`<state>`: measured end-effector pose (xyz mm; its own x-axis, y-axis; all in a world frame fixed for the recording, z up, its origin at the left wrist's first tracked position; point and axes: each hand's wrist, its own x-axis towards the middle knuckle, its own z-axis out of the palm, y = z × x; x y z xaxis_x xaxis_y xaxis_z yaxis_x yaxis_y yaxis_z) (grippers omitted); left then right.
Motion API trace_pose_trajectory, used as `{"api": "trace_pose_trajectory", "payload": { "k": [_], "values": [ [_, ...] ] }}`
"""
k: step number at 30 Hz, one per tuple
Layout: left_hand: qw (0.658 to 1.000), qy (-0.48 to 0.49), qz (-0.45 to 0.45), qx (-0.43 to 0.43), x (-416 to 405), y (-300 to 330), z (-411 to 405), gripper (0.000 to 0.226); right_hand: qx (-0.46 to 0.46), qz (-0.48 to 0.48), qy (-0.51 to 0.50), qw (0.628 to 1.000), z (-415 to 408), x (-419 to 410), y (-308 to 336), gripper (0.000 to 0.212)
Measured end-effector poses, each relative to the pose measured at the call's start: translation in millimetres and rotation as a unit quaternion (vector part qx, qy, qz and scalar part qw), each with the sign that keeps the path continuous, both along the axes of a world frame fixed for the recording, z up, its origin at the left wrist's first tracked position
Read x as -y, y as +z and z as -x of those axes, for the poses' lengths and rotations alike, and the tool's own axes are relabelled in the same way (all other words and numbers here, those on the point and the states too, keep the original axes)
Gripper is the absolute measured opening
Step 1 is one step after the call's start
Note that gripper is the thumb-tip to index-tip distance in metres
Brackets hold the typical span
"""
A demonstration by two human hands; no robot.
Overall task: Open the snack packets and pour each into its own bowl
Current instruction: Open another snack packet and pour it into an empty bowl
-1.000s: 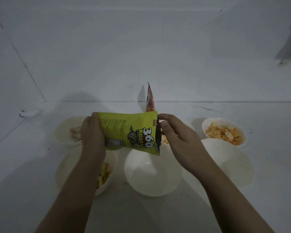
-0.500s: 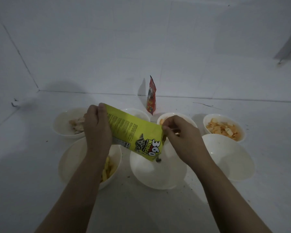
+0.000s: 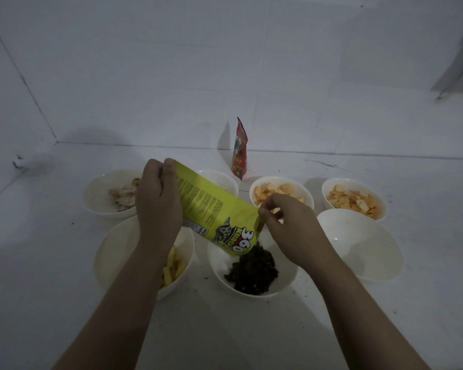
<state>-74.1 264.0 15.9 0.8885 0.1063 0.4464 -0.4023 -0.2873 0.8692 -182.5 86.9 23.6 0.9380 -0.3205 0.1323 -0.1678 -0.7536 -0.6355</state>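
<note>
A yellow snack packet (image 3: 214,212) is tilted with its open mouth down over the near middle white bowl (image 3: 286,279). Dark seeds (image 3: 253,268) are spilling out and pile up in that bowl. My left hand (image 3: 158,198) grips the packet's raised closed end. My right hand (image 3: 286,222) pinches the packet's edge at the mouth. A red snack packet (image 3: 239,150) stands upright at the back against the wall.
White bowls ring the spot: one with yellow sticks (image 3: 112,252) near left, one without contents (image 3: 358,244) near right, two with orange pieces (image 3: 281,193) (image 3: 354,198) behind, one with pale snacks (image 3: 110,193) far left, one (image 3: 219,180) partly hidden behind the packet. White walls close in.
The yellow packet has tipped from level to mouth-down, and dark seeds have poured into the near middle bowl, which was bare before. Both hands kept their hold.
</note>
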Motion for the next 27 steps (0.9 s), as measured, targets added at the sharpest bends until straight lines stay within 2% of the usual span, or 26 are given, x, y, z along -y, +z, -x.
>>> {"api": "trace_pose_trajectory", "payload": {
  "k": [22, 27],
  "values": [
    [0.999, -0.02, -0.006, 0.047, 1.9, 4.6, -4.3, 0.037, 0.066, -0.002, 0.005, 0.998, 6.4, 0.9, -4.4, 0.015],
    [0.998, -0.02, -0.01, 0.056, 1.4, 4.5, -4.9, 0.039, 0.057, 0.001, 0.021, 0.998, 7.7, 3.9, 0.5, 0.017]
  ]
}}
